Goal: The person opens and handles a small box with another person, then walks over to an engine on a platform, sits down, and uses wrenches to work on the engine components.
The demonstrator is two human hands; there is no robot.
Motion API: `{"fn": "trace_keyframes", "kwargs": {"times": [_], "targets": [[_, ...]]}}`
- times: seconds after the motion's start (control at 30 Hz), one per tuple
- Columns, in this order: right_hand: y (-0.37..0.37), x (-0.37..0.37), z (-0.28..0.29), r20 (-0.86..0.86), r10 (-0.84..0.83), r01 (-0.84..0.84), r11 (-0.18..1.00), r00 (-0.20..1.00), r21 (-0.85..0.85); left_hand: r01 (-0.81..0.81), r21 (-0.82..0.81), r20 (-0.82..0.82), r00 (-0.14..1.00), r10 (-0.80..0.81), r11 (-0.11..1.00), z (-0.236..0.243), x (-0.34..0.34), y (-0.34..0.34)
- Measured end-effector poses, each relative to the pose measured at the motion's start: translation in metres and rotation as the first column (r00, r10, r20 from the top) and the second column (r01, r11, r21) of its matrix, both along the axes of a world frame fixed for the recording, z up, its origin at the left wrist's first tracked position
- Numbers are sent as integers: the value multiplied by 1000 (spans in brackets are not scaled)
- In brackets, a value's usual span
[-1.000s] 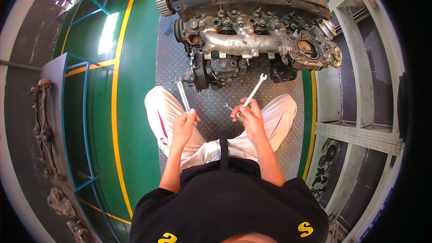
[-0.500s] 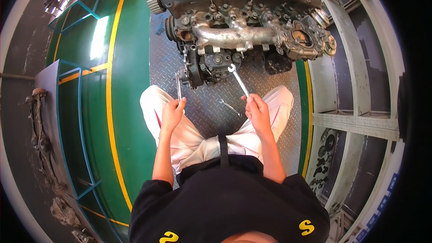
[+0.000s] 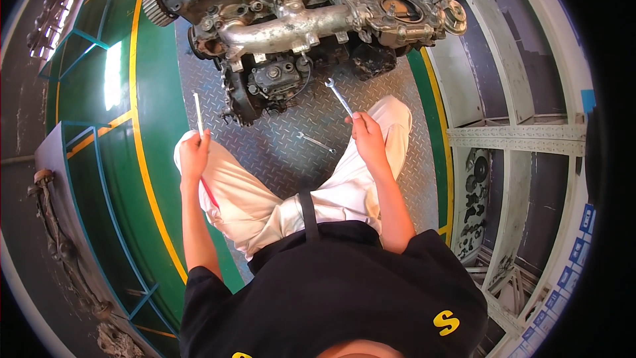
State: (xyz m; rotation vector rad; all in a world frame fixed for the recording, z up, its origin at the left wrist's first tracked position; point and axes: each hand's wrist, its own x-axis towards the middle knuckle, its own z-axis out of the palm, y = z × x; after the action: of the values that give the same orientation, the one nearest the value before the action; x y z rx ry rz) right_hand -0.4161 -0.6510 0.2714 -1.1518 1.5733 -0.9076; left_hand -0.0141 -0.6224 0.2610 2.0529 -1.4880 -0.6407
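My left hand (image 3: 195, 151) grips a slim wrench (image 3: 197, 109), which points up toward the engine's lower left. My right hand (image 3: 368, 134) is closed on another wrench (image 3: 338, 96), its open jaw angled up and left, just short of the engine's underside. A smaller loose wrench (image 3: 317, 142) lies on the diamond-plate floor (image 3: 232, 142) between my legs. Ahead of both hands stands a dirty engine (image 3: 291, 30) with a silver manifold along its side, a throttle housing at the right end and a toothed pulley at the upper left.
At left, green floor (image 3: 159, 159) with yellow lines and blue-framed stands (image 3: 93, 225) holding rusty axle parts (image 3: 53, 219). At right, pale metal shelving (image 3: 513, 132) with dark round parts (image 3: 474, 202) beside it. My legs (image 3: 232, 205) are bent on either side of the plate.
The view has shifted, so the engine sits further left and higher. My right wrench has swung from pointing up-right to up-left. My hands have moved apart from the small wrench, which shows fully.
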Motion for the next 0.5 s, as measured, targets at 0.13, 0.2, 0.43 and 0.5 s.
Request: {"fn": "trace_keyframes", "kwargs": {"times": [0.13,0.2,0.43,0.5], "targets": [[-12,0,-16,-138,-52,39,994,989,-98,-245,-6,-194,951,240,969,-27,9,1],[-17,1,-22,-184,-65,49,995,981,-92,-332,-22,-252,915,316,943,-29,12,3],[-20,9,-48,-166,-6,-15,992,986,-127,-293,-30,-184,941,282,956,-19,4,7],[-17,14,-51,-71,78,-82,996,994,-44,-295,-17,-188,939,287,955,-15,-6,6]]}}
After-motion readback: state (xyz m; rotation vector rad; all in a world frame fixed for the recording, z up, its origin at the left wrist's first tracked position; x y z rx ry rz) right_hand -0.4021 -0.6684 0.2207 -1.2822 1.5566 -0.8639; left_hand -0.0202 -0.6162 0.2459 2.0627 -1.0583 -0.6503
